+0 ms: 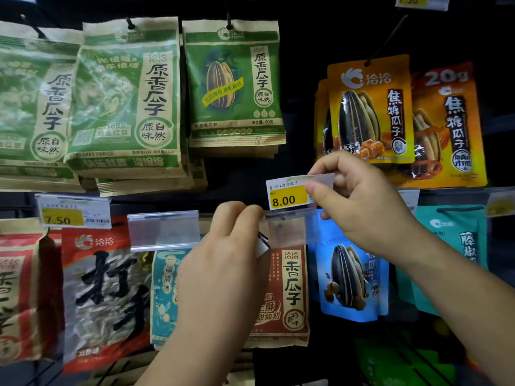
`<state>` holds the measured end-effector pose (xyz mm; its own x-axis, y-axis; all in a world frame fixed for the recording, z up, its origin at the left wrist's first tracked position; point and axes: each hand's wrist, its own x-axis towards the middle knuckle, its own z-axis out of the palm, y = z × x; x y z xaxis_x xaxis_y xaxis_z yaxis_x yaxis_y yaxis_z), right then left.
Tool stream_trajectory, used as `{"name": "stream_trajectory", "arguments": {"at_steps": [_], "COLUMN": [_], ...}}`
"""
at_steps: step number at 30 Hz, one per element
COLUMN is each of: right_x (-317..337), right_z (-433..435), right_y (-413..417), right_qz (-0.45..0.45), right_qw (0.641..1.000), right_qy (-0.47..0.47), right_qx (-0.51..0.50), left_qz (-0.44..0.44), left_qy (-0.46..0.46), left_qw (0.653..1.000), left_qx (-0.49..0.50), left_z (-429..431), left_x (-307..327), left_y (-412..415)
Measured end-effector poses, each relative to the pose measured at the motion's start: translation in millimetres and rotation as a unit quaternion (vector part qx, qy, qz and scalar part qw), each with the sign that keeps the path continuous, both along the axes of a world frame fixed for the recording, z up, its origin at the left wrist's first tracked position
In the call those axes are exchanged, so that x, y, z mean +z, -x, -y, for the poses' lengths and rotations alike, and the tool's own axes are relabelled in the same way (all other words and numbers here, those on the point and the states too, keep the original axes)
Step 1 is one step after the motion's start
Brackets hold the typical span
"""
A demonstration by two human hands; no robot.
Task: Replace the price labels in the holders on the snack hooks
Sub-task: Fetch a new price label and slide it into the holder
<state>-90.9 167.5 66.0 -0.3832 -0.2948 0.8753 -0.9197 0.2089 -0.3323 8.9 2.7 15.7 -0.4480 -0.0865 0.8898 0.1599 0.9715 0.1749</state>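
Note:
My right hand (359, 201) pinches a white and yellow price label (289, 195) reading 8.00, held just above a clear plastic holder (289, 227) on a snack hook. My left hand (231, 246) grips the left end of that holder and also has folded paper labels (262, 243) tucked between its fingers. To the left, another clear holder (164, 229) hangs with nothing in it. Further left a holder carries a 7.50 label (73, 213).
Green sunflower seed bags (125, 101) hang on hooks above, orange bags (370, 110) at upper right. Red (100, 288), blue (354, 277) and teal bags (457, 246) hang in the lower row. More label holders sit at the right edge (501, 203) and top (420, 1).

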Motion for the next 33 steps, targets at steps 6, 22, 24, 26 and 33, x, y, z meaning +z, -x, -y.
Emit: {"name": "stream_trajectory", "arguments": {"at_steps": [6, 22, 24, 26, 33], "right_x": [3, -9, -10, -10, -10], "right_z": [1, 11, 10, 9, 5], "right_y": [-1, -5, -6, -7, -10], "right_qz": [0.004, 0.070, 0.069, 0.076, 0.099], "right_qw": [0.999, 0.997, 0.997, 0.995, 0.991], "right_qy": [-0.036, 0.032, 0.035, 0.050, 0.071], "right_qx": [-0.003, -0.001, 0.007, 0.033, 0.051], "left_qz": [-0.033, -0.059, -0.094, -0.113, -0.149], "left_qy": [-0.003, -0.333, -0.275, -0.218, -0.091], "left_qw": [0.999, 0.922, 0.944, 0.962, 0.982], "left_qx": [-0.034, -0.188, -0.154, -0.122, -0.075], "left_z": [2, 9, 7, 3, 1], "left_x": [5, -2, -5, -9, -13], "left_y": [6, 23, 21, 18, 15]}}
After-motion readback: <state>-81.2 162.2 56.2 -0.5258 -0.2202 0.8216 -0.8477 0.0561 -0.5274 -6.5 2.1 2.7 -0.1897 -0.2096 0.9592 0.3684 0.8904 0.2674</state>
